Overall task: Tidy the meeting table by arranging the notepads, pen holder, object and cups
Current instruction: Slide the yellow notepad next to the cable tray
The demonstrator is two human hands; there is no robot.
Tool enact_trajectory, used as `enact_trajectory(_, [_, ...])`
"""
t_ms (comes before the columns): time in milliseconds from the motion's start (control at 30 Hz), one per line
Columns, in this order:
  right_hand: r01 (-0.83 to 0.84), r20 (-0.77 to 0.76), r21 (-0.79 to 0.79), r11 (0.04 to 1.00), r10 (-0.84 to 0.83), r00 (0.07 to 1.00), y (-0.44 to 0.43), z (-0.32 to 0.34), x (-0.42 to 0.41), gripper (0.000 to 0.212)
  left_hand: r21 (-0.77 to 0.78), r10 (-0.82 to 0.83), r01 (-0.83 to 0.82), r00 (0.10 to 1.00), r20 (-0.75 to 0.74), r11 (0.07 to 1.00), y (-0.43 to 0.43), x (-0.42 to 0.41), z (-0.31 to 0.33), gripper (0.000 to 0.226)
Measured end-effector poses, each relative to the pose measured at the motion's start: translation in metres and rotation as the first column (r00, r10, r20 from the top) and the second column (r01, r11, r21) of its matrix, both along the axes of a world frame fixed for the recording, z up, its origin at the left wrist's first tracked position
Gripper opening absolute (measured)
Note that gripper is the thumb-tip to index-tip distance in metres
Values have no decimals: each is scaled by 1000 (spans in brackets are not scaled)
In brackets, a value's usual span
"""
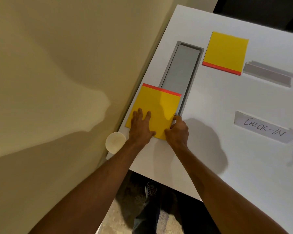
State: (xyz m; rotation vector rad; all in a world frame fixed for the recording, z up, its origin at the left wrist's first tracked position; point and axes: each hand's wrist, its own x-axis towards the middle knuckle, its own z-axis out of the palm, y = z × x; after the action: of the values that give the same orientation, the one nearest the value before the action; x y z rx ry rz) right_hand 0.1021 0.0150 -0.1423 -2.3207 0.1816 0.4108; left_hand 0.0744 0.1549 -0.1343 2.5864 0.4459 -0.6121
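Now both hands are on the near yellow notepad with the red top strip (155, 110), left hand (140, 127) pressed flat and open, right hand (177, 130) pinching its right edge, long axis running away from them, overlapping the grey recessed tray (181, 68) just beyond.

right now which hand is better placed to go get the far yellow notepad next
Right. The far yellow notepad lies ahead and rightward, on the right hand's side of the table. The left hand lies flat on the near notepad by the table's left edge.
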Motion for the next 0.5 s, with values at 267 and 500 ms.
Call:
enact_trajectory(267, [-90,-43,-27,996,89,995,-8,-2,6,49,47,-68,67,998,17,997,1,-1,0,92])
enact_trajectory(500, [-199,-44,-147,969,194,980,-44,23,5,50,141,-169,150,977,130,979,-25,2,28,76])
